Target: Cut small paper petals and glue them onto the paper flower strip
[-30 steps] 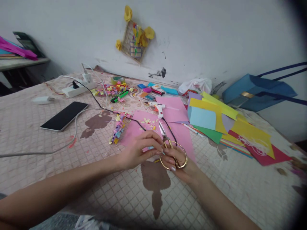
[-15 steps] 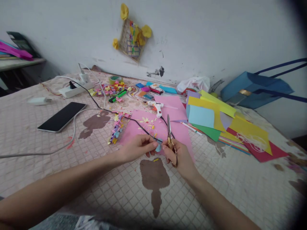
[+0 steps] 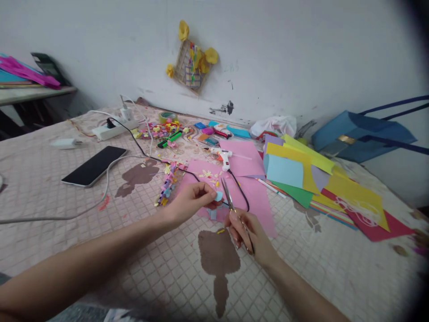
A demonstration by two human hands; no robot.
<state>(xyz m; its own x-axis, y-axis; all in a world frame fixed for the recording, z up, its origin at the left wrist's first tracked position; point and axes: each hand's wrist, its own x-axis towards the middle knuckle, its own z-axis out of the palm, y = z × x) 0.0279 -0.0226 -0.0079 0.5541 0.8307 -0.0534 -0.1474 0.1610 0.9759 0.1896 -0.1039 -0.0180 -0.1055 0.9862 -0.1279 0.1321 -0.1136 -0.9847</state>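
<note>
Between the thumb and fingers of my left hand (image 3: 197, 199) is a small light blue paper piece (image 3: 218, 196). My right hand (image 3: 246, 230) is wrapped round the scissors (image 3: 230, 200), whose blades point up and away over the pink paper (image 3: 254, 201). The blades are slightly apart, just right of the blue piece and not touching it. Another pale blue scrap (image 3: 213, 214) shows below my left fingers. Small yellow scraps (image 3: 208, 174) lie on the pink paper beyond my hands. A white glue gun (image 3: 225, 157) rests behind them.
A phone (image 3: 95, 166) and a power strip (image 3: 115, 129) with cables are at the left. A decorated strip (image 3: 166, 185) lies left of the pink paper. Coloured sheets (image 3: 301, 172) and a blue bag (image 3: 362, 134) are at the right. A green cutter (image 3: 170, 139) lies farther back.
My hands have moved apart. My right hand has left the blue piece and turned the scissors, their blades now tilting left. The camera view has shifted slightly.
</note>
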